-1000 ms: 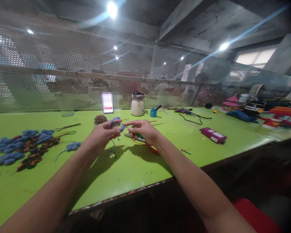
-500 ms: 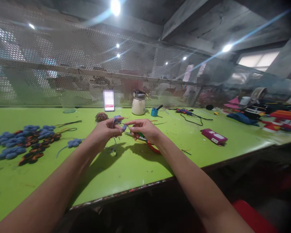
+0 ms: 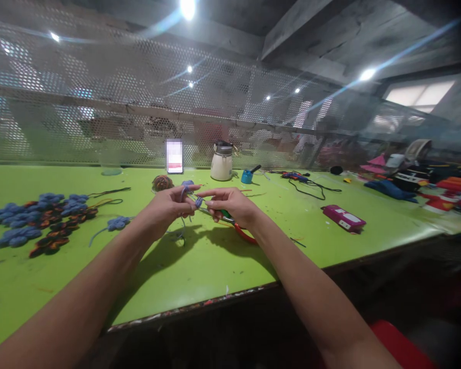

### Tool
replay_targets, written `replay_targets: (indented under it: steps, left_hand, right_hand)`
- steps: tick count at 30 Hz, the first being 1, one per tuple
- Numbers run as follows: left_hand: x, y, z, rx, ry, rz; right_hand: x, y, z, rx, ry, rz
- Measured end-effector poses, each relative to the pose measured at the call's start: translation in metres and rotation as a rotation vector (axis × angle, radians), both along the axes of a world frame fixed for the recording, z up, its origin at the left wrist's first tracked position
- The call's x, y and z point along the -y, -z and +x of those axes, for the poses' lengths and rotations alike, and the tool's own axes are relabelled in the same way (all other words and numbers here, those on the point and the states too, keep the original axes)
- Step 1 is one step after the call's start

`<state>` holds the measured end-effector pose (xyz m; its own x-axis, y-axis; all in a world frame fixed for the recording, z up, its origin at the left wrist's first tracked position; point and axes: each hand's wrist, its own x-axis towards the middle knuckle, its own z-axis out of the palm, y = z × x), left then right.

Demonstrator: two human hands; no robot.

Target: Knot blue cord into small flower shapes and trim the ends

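My left hand (image 3: 171,205) pinches a small piece of blue crochet (image 3: 198,203). Blue yarn (image 3: 185,190) runs over its raised index finger, and a loose tail hangs below. Close against the piece, my right hand (image 3: 230,202) is closed on a crochet hook (image 3: 192,196), of which only a thin shaft shows between the hands. A green part under the right fingers may be its handle; I cannot tell. Beneath that hand lie scissors (image 3: 246,236) with a red handle, partly hidden. Left of my left forearm rests a blue crocheted flower (image 3: 118,223) with a yarn tail.
Blue and dark-orange crocheted flowers (image 3: 42,218) lie at left. Behind my hands are a multicoloured yarn ball (image 3: 162,182), a lit phone (image 3: 174,156), a jar (image 3: 222,163) and a blue pot (image 3: 247,177). A purple box (image 3: 343,219) sits right. Perforated mesh (image 3: 138,118) stands behind.
The whole view has shifted slightly, with things on the table appearing a little further right and higher. Both hands keep nearly the same hold on the crochet piece.
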<state>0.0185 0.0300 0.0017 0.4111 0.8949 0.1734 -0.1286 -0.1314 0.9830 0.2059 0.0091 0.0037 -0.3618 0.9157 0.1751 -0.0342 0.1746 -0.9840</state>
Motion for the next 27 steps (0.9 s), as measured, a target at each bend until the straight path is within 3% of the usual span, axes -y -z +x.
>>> replay_targets:
  steps: [27]
  left_hand:
    - [0.0041, -0.0072, 0.0009, 0.132, -0.047, -0.113]
  right_hand:
    - [-0.0038, 0.0028, 0.0022, -0.057, -0.003, -0.048]
